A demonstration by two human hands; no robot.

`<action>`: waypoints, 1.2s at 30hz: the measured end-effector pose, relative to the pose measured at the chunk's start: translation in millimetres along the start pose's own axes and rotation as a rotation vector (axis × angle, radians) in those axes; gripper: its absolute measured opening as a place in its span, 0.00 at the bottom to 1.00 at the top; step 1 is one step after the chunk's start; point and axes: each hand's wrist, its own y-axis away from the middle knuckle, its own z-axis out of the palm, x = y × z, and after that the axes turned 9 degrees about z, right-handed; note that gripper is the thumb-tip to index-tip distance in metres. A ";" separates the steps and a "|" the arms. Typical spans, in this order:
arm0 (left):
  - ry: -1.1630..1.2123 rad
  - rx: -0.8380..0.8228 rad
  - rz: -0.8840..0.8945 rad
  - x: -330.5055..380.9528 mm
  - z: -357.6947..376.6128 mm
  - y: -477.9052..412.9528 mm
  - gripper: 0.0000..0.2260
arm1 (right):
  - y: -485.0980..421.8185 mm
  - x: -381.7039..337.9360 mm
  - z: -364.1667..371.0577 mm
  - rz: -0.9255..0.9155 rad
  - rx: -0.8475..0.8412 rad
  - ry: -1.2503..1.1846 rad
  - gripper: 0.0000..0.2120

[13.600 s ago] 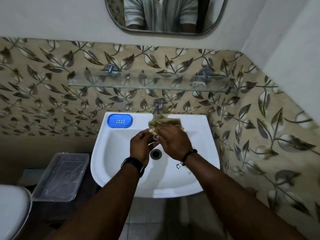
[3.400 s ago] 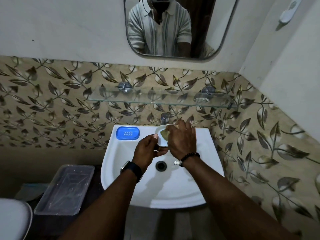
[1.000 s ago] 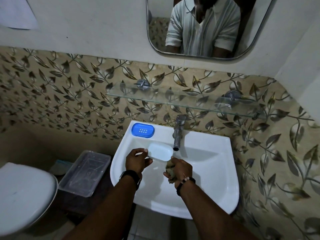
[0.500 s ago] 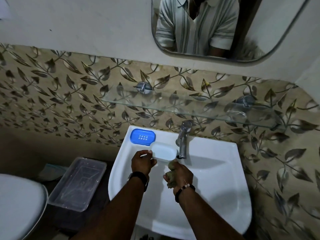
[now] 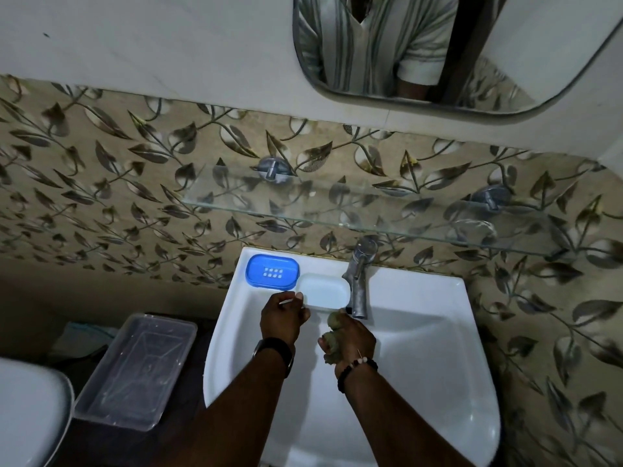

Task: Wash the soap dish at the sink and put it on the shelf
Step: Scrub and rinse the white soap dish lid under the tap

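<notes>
The white tray of the soap dish [image 5: 324,291] lies on the back ledge of the white sink [image 5: 421,348], just left of the metal tap [image 5: 359,281]. My left hand [image 5: 283,315] pinches its near left edge. Beside it at the back left corner rests the blue perforated part of the soap dish [image 5: 272,271]. My right hand [image 5: 349,338] hovers over the basin below the tap, shut on a wet greenish scrub pad [image 5: 332,338]. A glass shelf [image 5: 337,210] spans the wall above the sink.
A mirror [image 5: 421,52] hangs above the shelf. A clear plastic tub [image 5: 135,372] stands on a low dark surface left of the sink, and a white toilet lid [image 5: 30,416] shows at the lower left. A tiled wall closes in on the right.
My left hand has carried the white tray from over the basin up to the back ledge beside the blue part. My right hand stays under the tap with the scrub pad.
</notes>
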 end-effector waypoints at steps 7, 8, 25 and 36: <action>0.038 0.021 -0.004 -0.9 0.0 -9.6 0.06 | -7.0 -0.9 6.3 -0.049 -0.025 -0.050 0.06; 0.043 0.021 -0.001 -0.8 -0.3 -11.1 0.05 | -8.3 -1.3 7.5 -0.063 -0.041 -0.056 0.05; 0.134 0.022 0.012 1.6 7.9 -20.7 0.04 | -11.6 -9.1 26.9 -0.243 -0.072 -0.116 0.17; -0.227 -0.308 0.030 -16.5 -19.4 28.9 0.06 | 1.6 4.5 -6.0 -0.026 -0.256 -0.066 0.06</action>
